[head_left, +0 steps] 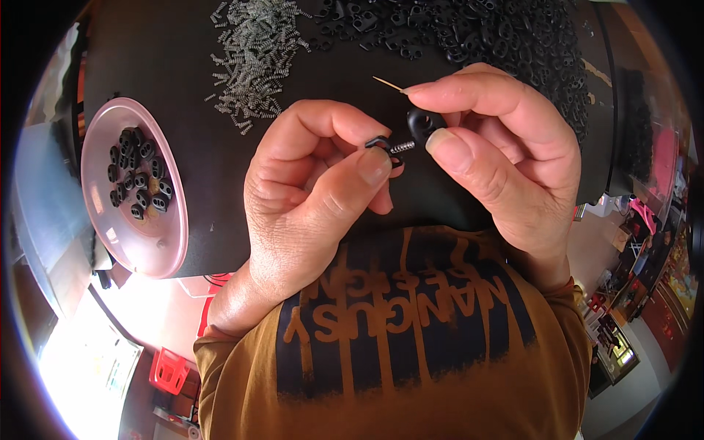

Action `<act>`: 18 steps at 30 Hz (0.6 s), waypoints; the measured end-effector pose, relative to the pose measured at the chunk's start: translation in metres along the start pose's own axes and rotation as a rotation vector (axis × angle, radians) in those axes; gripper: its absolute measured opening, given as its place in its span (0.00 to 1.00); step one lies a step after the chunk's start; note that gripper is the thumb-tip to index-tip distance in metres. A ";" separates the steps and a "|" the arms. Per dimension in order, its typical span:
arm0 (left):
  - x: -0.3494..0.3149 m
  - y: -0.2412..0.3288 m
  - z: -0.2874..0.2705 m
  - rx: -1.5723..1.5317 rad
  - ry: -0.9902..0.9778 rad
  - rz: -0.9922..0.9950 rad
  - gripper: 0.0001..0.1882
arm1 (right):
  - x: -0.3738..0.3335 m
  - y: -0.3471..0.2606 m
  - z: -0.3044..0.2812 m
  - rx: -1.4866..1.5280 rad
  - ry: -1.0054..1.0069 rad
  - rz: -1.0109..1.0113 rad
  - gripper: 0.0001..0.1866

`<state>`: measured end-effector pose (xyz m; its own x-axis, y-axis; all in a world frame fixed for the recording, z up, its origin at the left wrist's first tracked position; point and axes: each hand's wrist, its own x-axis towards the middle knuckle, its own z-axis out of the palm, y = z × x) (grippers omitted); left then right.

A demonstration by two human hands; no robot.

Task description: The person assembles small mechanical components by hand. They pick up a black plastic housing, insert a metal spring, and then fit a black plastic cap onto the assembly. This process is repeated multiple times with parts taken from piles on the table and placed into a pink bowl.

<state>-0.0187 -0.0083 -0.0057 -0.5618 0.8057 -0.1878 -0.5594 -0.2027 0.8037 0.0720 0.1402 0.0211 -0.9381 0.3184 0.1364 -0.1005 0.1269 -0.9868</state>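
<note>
The left hand [308, 198] pinches a small black plastic clip [381, 144] between thumb and forefinger, with a short coiled metal spring [402, 147] sticking out of it toward the right. The right hand [506, 154] grips a rounded black plastic toggle body [424, 125], glossy, with a hole in its face, held between thumb tip and the fingers behind it. A thin pale stick [387, 83], like a toothpick, juts out leftward from under the right forefinger. The spring's free end sits just at the toggle body, so the two pieces meet in the gap between the hands, above the near edge of the dark table [169, 66].

On the far side of the table lies a loose heap of small grey wire springs [253, 55], and to its right a wide scatter of black plastic parts [469, 33], matte and tangled together. To the left sits a shallow pink round plate [158, 235], translucent, holding a cluster of finished black toggles [138, 172]. It is well apart from both hands. Nothing lies between the hands and the heaps. The person's mustard sleeves [227, 367] fill the near part of the view.
</note>
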 end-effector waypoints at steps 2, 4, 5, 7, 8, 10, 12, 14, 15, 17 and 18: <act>0.000 0.000 0.001 -0.012 0.009 0.008 0.07 | 0.000 0.000 0.000 -0.037 -0.004 -0.009 0.12; 0.000 -0.001 0.000 -0.016 -0.001 0.022 0.07 | 0.000 -0.003 -0.001 -0.073 -0.015 -0.011 0.12; 0.000 -0.002 -0.001 -0.017 -0.006 0.028 0.08 | 0.000 -0.004 -0.001 -0.093 -0.023 -0.012 0.12; 0.000 -0.002 -0.001 -0.014 0.000 0.024 0.08 | 0.001 -0.006 -0.002 -0.143 -0.051 -0.035 0.13; 0.000 -0.001 -0.001 -0.013 0.002 0.022 0.08 | 0.001 -0.005 -0.003 -0.171 -0.065 -0.056 0.13; -0.001 -0.001 0.000 0.001 0.007 0.016 0.08 | 0.001 -0.002 -0.003 -0.230 -0.085 -0.129 0.13; -0.001 -0.001 0.000 0.033 0.017 0.020 0.08 | 0.002 0.000 -0.003 -0.285 -0.095 -0.188 0.13; -0.001 -0.002 0.001 0.085 0.031 0.034 0.09 | 0.002 0.000 -0.002 -0.310 -0.101 -0.207 0.13; -0.001 -0.002 0.003 0.089 0.037 0.034 0.09 | 0.002 -0.001 -0.001 -0.309 -0.104 -0.199 0.13; -0.003 -0.001 0.005 0.096 0.048 0.033 0.09 | 0.002 -0.001 0.001 -0.287 -0.101 -0.173 0.13; -0.002 -0.001 0.004 0.101 0.040 0.029 0.10 | 0.001 -0.001 0.002 -0.268 -0.090 -0.154 0.13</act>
<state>-0.0140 -0.0076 -0.0039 -0.6022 0.7768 -0.1844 -0.4796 -0.1673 0.8614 0.0700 0.1385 0.0225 -0.9455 0.1935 0.2619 -0.1635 0.4136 -0.8957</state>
